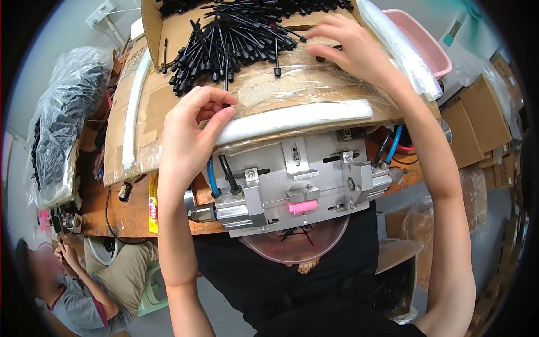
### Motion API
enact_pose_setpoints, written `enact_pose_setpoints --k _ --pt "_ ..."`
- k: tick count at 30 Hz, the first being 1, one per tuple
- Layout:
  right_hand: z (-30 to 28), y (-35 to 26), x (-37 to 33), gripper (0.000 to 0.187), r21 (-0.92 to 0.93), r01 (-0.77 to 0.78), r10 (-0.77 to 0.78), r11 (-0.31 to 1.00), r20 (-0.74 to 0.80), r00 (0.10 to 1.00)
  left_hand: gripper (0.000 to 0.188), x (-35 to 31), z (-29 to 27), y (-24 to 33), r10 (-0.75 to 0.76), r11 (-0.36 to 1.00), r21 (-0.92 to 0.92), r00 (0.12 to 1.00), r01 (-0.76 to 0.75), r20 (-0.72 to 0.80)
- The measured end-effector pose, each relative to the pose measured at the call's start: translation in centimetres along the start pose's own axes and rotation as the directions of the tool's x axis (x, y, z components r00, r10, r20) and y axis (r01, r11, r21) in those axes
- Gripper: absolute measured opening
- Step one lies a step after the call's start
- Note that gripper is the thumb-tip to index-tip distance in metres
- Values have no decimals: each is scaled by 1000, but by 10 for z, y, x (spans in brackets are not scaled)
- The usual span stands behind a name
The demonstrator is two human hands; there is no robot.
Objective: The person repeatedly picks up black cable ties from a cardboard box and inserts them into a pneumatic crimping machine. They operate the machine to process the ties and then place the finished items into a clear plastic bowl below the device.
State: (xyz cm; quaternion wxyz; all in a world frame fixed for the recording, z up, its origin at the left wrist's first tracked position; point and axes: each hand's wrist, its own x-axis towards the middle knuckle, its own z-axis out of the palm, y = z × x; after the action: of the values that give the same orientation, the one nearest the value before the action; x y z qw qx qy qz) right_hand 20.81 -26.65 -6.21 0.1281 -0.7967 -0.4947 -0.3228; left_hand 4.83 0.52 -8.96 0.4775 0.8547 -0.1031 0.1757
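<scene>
My left hand (196, 121) is closed, with thumb and forefinger pinching the lower end of a thin black plastic rod (226, 76) that points away from me toward the pile. My right hand (353, 48) hovers at the right side of that pile, fingers stretched and apart. By its thumb a short dark piece (320, 59) shows; whether the thumb touches it is hidden. The pile of black rods (224, 48), each with a thicker capped end, lies on a cardboard surface (269, 90). Nearer me sits a metal clamping fixture (281, 188) with a pink block (303, 207).
A white foam strip (297, 118) edges the cardboard. Blue and black air hoses (211, 177) run into the fixture. Below it is a clear pink bowl (297, 250) with black pieces. A co-worker (84, 292) sits at left; a pink basin (418, 42) stands far right.
</scene>
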Motion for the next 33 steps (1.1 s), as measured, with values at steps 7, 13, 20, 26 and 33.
enact_pose_setpoints --k 7,13,20,26,33 --pt "37 -30 50 29 36 -419 418 907 37 908 12 1 1 4 22 1000 -8 1000 -23 -7" --pt "16 -69 32 14 153 -415 399 897 126 908 12 -3 -4 -1 15 1000 -18 1000 -15 -16" --pt "-17 -87 14 13 121 -405 389 906 131 912 14 -3 -5 0 0 993 -120 1000 2 24" --pt "-43 -77 0 15 241 -381 380 893 52 924 21 -8 -4 4 48 994 -102 999 -49 -17" --pt "-40 -64 -28 14 123 -444 444 888 32 896 22 -9 5 -3 169 984 -29 978 -174 -118"
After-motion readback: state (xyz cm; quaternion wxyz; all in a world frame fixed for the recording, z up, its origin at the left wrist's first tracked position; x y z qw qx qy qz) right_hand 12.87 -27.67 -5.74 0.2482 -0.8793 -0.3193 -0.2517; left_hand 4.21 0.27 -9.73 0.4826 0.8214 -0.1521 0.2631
